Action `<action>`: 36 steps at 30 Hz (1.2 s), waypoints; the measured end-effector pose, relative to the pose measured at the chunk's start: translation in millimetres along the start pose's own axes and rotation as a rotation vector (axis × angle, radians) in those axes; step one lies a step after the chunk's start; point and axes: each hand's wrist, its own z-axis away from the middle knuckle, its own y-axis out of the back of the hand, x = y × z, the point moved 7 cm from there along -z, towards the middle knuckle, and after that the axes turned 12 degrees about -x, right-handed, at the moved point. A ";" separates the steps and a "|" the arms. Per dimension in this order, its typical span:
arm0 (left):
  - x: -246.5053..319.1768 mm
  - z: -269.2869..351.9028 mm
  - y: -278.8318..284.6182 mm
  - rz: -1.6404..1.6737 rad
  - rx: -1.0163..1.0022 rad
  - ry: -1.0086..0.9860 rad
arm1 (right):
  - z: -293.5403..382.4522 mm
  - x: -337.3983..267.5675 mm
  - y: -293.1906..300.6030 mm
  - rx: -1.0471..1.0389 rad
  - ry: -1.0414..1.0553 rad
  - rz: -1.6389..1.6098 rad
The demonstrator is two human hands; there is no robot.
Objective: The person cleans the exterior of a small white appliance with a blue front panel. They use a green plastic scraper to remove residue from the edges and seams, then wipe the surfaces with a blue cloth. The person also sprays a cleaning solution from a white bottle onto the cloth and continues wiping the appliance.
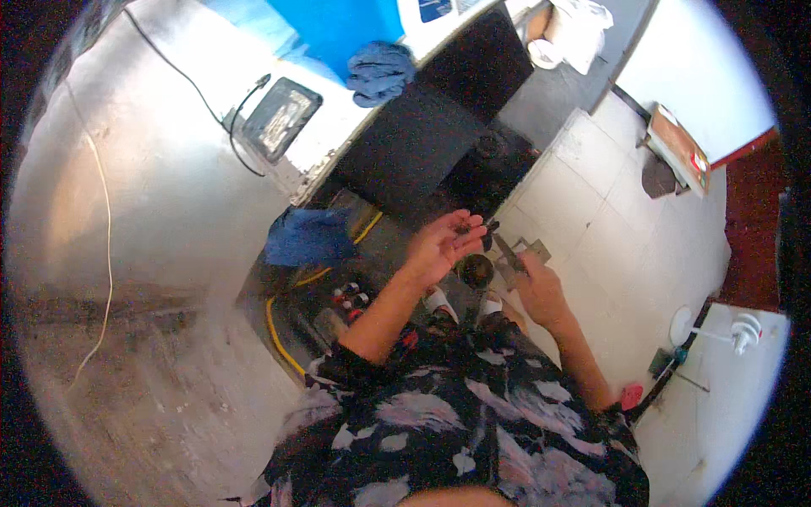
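Note:
My left hand [443,246] is raised over the dark floor, palm turned partly up and fingers curved; a small dark thing seems to lie at its fingers, too blurred to name. On the right, my right hand [538,285] is closed around a flat, narrow tool with a dull blade [505,251], which points up and left towards the left hand. Between and below the hands is a round dark container [475,271], its contents unclear. Beyond the blade lies a small flat greyish piece [540,251] on the pale tiles.
Blue cloths [309,237] lie to the left, another cloth [380,73] further up. Small bottles or cans [350,296] stand near a yellow hose or cable [274,329]. A low wooden table [681,149] is at the upper right, a white fan [746,334] at the lower right.

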 end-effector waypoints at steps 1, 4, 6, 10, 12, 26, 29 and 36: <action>-4.6 -1.3 0.6 -0.021 0.010 0.015 | 2.9 1.0 -5.3 0.001 -0.034 0.022; -21.3 -1.3 8.7 -0.184 0.084 0.129 | 9.2 10.6 -16.9 -0.015 -0.165 -0.016; -32.5 0.9 16.9 -0.314 0.132 0.216 | 13.9 16.4 -19.6 0.004 -0.182 -0.048; -51.2 4.0 40.1 -0.567 0.223 0.362 | 23.8 41.6 -22.7 0.016 -0.273 -0.039; -60.2 3.7 53.8 -0.720 0.235 0.444 | 29.1 55.1 -26.8 0.006 -0.311 -0.024; -136.5 11.4 109.3 -1.586 -0.038 0.635 | 65.7 113.4 -20.6 0.057 -0.511 0.058; -133.3 13.3 99.9 -1.685 -0.008 0.602 | 67.5 115.3 -19.7 0.067 -0.497 0.003; -122.4 7.2 93.9 -1.456 0.053 0.670 | 70.7 116.2 -23.7 0.056 -0.486 0.038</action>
